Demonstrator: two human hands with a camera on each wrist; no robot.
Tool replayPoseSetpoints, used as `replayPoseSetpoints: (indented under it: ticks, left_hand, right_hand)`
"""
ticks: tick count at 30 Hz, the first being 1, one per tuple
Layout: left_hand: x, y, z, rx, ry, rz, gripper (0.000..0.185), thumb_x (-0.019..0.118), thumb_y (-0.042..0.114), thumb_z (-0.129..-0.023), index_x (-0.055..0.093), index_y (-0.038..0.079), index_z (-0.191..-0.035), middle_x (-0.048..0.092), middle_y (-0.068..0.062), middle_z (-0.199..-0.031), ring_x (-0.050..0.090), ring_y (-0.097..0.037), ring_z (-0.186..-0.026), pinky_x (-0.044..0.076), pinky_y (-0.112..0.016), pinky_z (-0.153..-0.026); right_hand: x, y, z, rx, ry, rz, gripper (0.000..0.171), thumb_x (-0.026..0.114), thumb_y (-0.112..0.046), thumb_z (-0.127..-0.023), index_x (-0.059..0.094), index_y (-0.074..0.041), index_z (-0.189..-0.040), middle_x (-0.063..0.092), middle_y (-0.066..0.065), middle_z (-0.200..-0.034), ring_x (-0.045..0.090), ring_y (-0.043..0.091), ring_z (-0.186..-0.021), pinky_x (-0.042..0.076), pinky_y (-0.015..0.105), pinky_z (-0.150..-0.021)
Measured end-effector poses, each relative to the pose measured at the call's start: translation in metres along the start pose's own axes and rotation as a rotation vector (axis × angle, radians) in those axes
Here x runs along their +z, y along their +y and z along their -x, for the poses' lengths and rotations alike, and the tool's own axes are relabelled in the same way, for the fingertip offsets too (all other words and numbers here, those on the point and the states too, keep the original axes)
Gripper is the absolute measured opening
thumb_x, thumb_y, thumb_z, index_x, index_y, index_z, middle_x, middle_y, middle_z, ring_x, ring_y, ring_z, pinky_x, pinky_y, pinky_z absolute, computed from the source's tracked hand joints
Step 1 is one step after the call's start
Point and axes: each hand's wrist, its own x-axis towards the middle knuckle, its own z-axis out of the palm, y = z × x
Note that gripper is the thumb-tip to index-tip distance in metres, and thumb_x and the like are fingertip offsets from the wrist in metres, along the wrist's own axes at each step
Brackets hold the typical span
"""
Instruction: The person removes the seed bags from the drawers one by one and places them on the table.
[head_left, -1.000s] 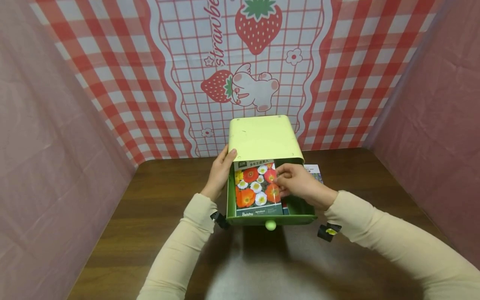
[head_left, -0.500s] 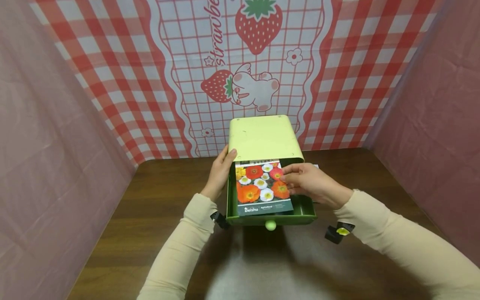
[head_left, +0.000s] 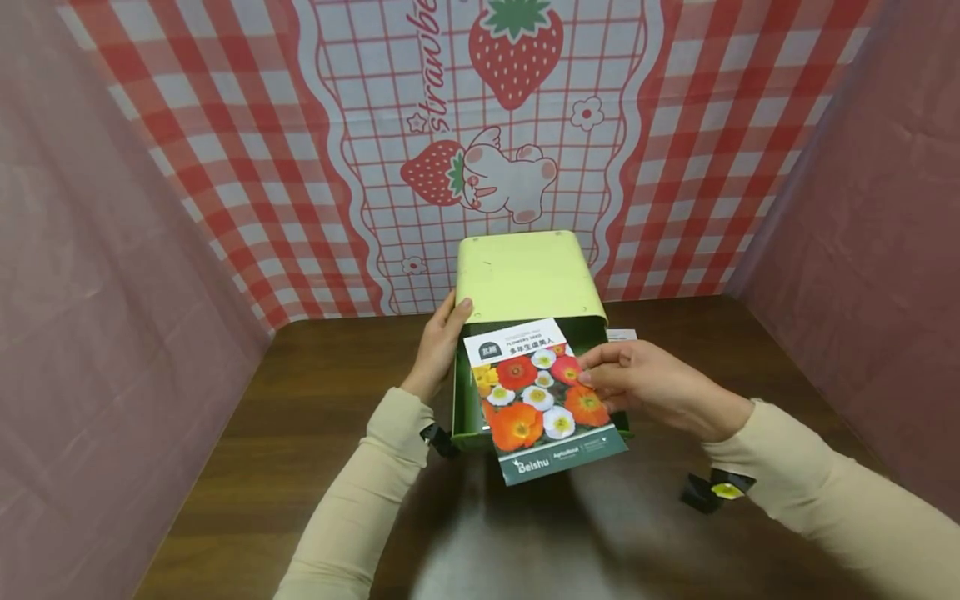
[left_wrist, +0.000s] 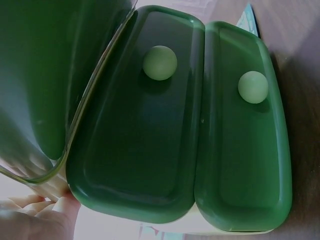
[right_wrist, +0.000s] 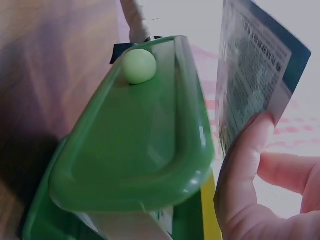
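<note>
In the head view a flower seed packet (head_left: 536, 400) with red, orange and white poppies is held tilted above the pulled-out green drawer (head_left: 468, 417). My right hand (head_left: 656, 383) pinches its right edge between thumb and fingers. In the right wrist view the packet's printed back (right_wrist: 255, 70) faces the camera. My left hand (head_left: 438, 346) lies along the left side of the pale yellow drawer cabinet (head_left: 528, 275), its thumb at the top front edge. The packet covers most of the drawer's inside in the head view.
Below the pulled-out drawer are two closed green drawer fronts (left_wrist: 135, 135) with round knobs (left_wrist: 253, 87). Another packet (head_left: 622, 334) lies on the wooden table (head_left: 322, 417) at the cabinet's right, partly hidden. A checkered strawberry cloth (head_left: 517, 167) hangs behind.
My right hand has drawn the seed packet up out of the drawer, toward the front and right, turning it slightly. My left hand and the cabinet have stayed in place.
</note>
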Motion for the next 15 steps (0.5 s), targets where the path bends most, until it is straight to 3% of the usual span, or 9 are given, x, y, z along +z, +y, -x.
replayPoseSetpoints:
  ticks: [4, 8, 15]
  left_hand:
    - [-0.001, 0.0, 0.0, -0.008, 0.0, -0.007, 0.063, 0.051, 0.047, -0.099, 0.03, 0.025, -0.155, 0.05, -0.01, -0.145, 0.058, -0.02, -0.11, 0.05, -0.035, -0.099]
    - [-0.002, 0.0, 0.0, -0.019, -0.014, -0.012, 0.065, 0.05, 0.05, -0.099, 0.029, 0.026, -0.155, 0.049, -0.009, -0.147, 0.06, -0.023, -0.112, 0.053, -0.037, -0.096]
    - [-0.002, 0.0, 0.0, -0.016, -0.022, -0.042, 0.068, 0.049, 0.055, -0.098, 0.027, 0.027, -0.156, 0.039, -0.006, -0.155, 0.054, -0.027, -0.126, 0.049, -0.043, -0.103]
  right_hand:
    - [-0.009, -0.003, 0.006, -0.024, 0.019, -0.034, 0.035, 0.064, -0.025, -0.096, 0.059, 0.003, -0.116, 0.07, 0.005, -0.104, 0.068, 0.019, -0.086, 0.061, 0.03, -0.079]
    - [-0.025, -0.005, 0.01, -0.033, 0.089, -0.081, 0.019, 0.064, -0.026, -0.096, 0.066, -0.009, -0.103, 0.071, -0.003, -0.094, 0.068, 0.014, -0.08, 0.061, 0.028, -0.076]
    - [-0.066, -0.003, 0.011, -0.025, 0.231, -0.16, 0.011, 0.063, -0.032, -0.096, 0.07, -0.024, -0.091, 0.072, -0.011, -0.09, 0.068, 0.009, -0.079, 0.061, 0.027, -0.074]
